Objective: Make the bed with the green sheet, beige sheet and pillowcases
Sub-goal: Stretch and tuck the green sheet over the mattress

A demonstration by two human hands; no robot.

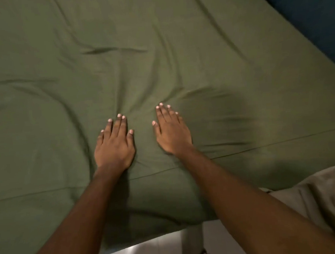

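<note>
Head view: nearest the person, below both wrists, lies pale floor, and to the right of the right forearm a greyish-beige cloth; whether it is the beige sheet or clothing cannot be told. The green sheet covers the bed, spreads out on every side of the hands and hangs over the near edge under the forearms, with a seam line crossing just behind the wrists. The left hand and right hand lie palm-down on it, side by side and slightly apart, fingers straight and grasping nothing, only pressing the cloth. Creases fan out from the fingertips and a deeper fold sits well beyond them. The fabric looks thin, light and limp, likely to slide and bunch under pressure, so flat palms suit smoothing, while pulling it taut would call for a pinch at the hanging hem. Far beyond the right hand a dark blue surface shows.
</note>
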